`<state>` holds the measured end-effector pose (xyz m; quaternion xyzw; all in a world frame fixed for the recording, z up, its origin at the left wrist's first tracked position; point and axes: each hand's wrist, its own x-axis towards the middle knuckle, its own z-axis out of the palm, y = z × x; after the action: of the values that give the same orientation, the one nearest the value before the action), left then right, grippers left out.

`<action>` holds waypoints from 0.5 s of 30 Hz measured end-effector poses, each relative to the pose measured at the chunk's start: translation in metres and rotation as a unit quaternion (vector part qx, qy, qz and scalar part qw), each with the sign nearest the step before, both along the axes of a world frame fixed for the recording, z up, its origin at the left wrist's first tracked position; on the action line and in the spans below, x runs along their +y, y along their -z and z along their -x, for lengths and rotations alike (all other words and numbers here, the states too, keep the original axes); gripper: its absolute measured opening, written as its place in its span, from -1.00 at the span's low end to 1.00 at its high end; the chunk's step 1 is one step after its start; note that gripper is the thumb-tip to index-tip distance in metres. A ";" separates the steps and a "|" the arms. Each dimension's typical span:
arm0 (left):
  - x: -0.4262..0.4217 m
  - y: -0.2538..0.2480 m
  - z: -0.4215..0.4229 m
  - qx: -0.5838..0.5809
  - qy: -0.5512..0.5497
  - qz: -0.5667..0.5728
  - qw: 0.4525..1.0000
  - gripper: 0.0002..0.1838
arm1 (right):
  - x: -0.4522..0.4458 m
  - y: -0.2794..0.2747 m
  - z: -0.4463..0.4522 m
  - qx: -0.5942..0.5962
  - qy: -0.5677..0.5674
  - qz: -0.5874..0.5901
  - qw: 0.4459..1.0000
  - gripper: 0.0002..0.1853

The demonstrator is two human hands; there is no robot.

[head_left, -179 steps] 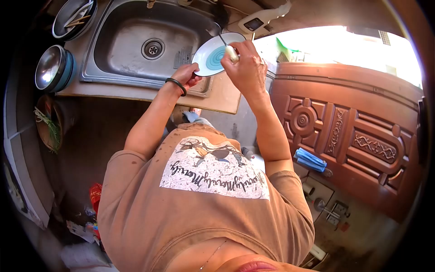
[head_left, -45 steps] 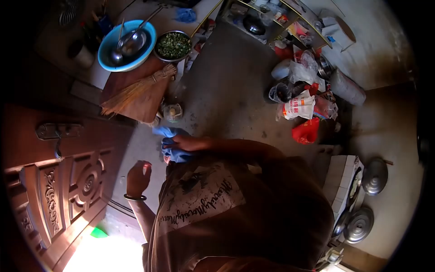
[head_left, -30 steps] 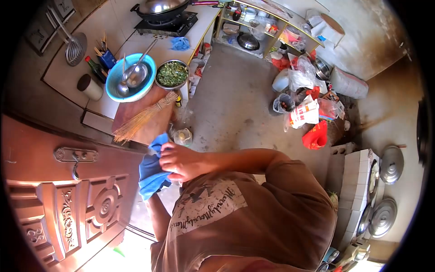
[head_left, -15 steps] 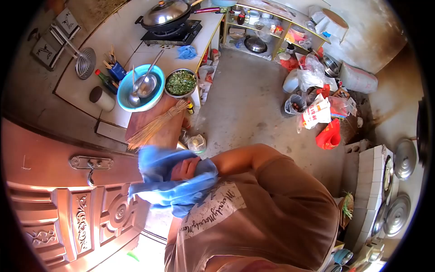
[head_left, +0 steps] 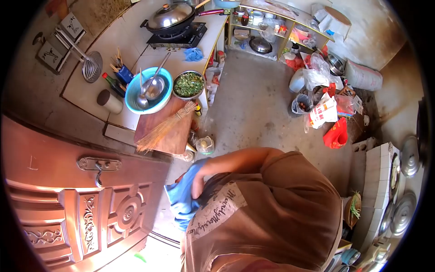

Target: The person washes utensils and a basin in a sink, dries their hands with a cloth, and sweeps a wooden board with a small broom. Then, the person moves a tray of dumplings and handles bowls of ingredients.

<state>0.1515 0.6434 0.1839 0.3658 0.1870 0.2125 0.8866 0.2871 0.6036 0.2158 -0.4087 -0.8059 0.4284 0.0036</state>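
Observation:
A blue cloth (head_left: pixel 181 199) hangs bunched in front of my brown shirt (head_left: pixel 281 217), beside the door. My right hand (head_left: pixel 195 187) grips it, with that arm bent across my chest and the fingers partly sunk in the folds. Of my left arm only a sliver shows low beside the shirt; its hand is hidden behind the cloth. Closest beyond the cloth lies a straw whisk (head_left: pixel 165 129) on a wooden board (head_left: pixel 174 136). A turquoise basin (head_left: pixel 132 102) with a ladle (head_left: pixel 156 81) and a bowl of chopped greens (head_left: pixel 189 85) stand at the board's far end.
A brown panelled door (head_left: pixel 90 181) stands at the left. On the counter, a lidded wok (head_left: pixel 170 18) sits on a black stove. Bags, including a red bag (head_left: pixel 336 133), and a bucket (head_left: pixel 299 106) cover the floor at right. A plastic jug (head_left: pixel 205 145) stands near the board.
The cloth has dropped lower and bunched closer to my shirt, my right hand moving down with it. The view has shifted, so the counter and door appear slightly further right.

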 end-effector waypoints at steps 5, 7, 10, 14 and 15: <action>0.006 -0.002 0.015 0.001 -0.042 0.030 0.999 -0.75 | -0.010 -0.040 -0.052 0.513 0.161 0.138 0.831 -0.59; 0.012 -0.003 0.014 0.000 -0.060 0.036 0.998 -0.74 | -0.001 -0.056 -0.048 0.626 0.264 0.102 0.727 -0.59; 0.012 -0.005 0.012 -0.006 -0.078 0.052 0.996 -0.73 | 0.040 -0.014 0.016 0.641 0.397 0.051 0.655 -0.72; 0.015 -0.010 0.009 -0.017 -0.082 0.078 0.993 -0.71 | 0.056 0.002 0.058 0.420 0.384 -0.472 0.674 -0.95; 0.015 -0.009 0.010 -0.018 -0.083 0.089 0.992 -0.71 | 0.056 0.013 0.060 0.379 0.368 -0.499 0.687 -0.94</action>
<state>0.1414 0.6581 0.1933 0.2649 0.2188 0.2744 0.8981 0.2276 0.6599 0.2033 -0.4130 -0.6158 0.0454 0.6695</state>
